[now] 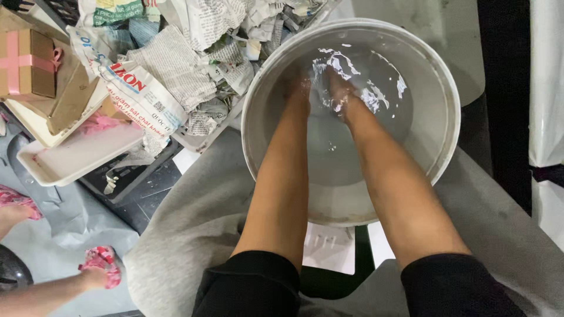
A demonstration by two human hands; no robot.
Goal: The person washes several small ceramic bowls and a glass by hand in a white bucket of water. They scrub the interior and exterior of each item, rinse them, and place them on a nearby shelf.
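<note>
Basin [446, 88] — one, round and pale grey, part-filled with clear water, set in front of the person between the knees, which were covered in grey cloth. Hands, two, both sunk in the water near the middle of the basin: left hand [298, 88] and right hand [339, 91] lay close together, perhaps touching; ripples and glare hid the fingers, so whether they were spread or closed could not be told, nor whether they held anything. Forearms, two, bare, with black sleeves at the elbows. Crumpled newspaper [176, 64] — one heap of many sheets, left of the basin, against its rim. White tray [76, 155], one, further left. Brown box with pink ribbon [26, 61], one, at the far left. Another person's feet in pink patterned sandals [101, 264], two, at the lower left edge.
</note>
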